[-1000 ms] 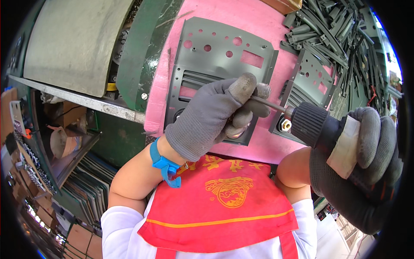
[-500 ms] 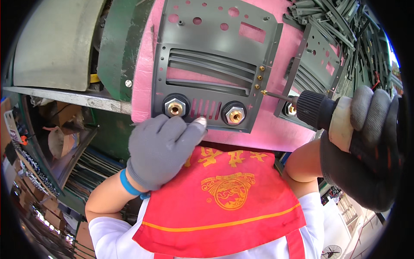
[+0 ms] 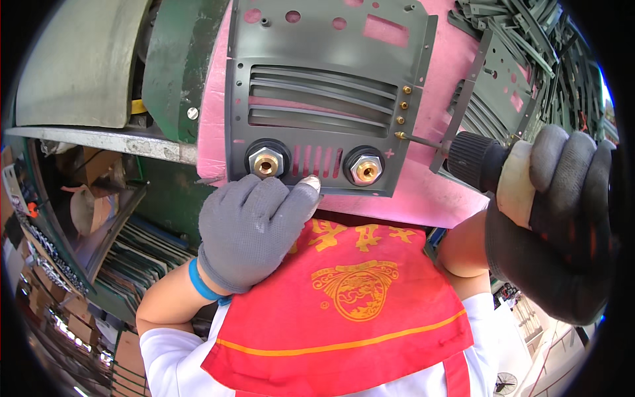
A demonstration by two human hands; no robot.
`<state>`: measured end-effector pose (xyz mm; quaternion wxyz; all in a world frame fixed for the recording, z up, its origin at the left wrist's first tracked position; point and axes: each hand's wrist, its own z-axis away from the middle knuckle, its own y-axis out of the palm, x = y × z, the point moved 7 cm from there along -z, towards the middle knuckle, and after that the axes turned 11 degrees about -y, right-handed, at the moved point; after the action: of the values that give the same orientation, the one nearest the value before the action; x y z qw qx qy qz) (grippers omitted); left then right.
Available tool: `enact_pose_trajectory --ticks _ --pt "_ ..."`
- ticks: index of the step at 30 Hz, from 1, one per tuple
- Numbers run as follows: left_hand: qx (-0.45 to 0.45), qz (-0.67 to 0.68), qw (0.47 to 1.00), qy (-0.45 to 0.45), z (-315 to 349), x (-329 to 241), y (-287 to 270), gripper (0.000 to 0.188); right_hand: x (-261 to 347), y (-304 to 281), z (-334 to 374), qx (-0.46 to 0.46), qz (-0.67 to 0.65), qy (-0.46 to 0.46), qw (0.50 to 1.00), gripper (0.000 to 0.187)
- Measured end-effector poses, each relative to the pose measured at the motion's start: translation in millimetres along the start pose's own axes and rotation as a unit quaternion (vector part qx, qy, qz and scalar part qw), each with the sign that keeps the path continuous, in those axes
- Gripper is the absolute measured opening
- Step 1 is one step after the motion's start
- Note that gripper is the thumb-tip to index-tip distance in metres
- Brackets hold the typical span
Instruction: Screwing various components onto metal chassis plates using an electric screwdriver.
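A grey metal panel (image 3: 311, 47) with slots and round holes lies in front of me. My left hand (image 3: 254, 231), in a grey glove, grips its near edge, thumb on top and the other fingers partly hidden. My right hand (image 3: 562, 198), gloved in grey and black, is closed around a power screwdriver (image 3: 473, 159). The screwdriver's bit (image 3: 423, 140) points left and meets a small brass screw (image 3: 400, 135) at the panel's right flange. Several brass screws line that flange above it. Two black round fittings with brass centres, a left one (image 3: 266, 165) and a right one (image 3: 366, 172), sit near the panel's front edge.
Pink foam sheeting (image 3: 450, 202) covers the bench under the panel. A second slotted panel (image 3: 496, 83) stands to the right, beside a heap of grey metal strips (image 3: 529, 26). Curved dark-green (image 3: 175, 79) and pale grey sheets (image 3: 79, 63) are at the left, above a metal shelf edge (image 3: 106, 143).
The panel has turned slightly, with its far end shifting left. The screwdriver has moved a little left and up, bringing the brass screw at its tip against the flange.
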<state>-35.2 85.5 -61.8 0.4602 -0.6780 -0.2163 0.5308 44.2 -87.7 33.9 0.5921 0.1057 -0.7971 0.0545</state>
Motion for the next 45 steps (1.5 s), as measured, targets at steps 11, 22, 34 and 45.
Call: enact_pose_trajectory --ticks 11,22,34,45 --pt "0.061 -0.014 0.998 0.016 0 3 2 0.029 -2 -14 15 0.083 0.048 0.075 0.993 0.037" --pt "0.021 0.013 0.999 0.038 -1 1 1 0.026 29 -13 27 0.098 0.030 0.067 0.993 0.036" --pt "0.245 0.703 0.584 -0.324 -68 2 34 0.038 25 -23 -6 0.037 0.019 -0.056 0.998 0.033" --pt "0.226 0.774 0.497 -0.321 -84 -1 53 0.039 42 -6 -21 0.002 -0.020 -0.144 0.989 0.029"
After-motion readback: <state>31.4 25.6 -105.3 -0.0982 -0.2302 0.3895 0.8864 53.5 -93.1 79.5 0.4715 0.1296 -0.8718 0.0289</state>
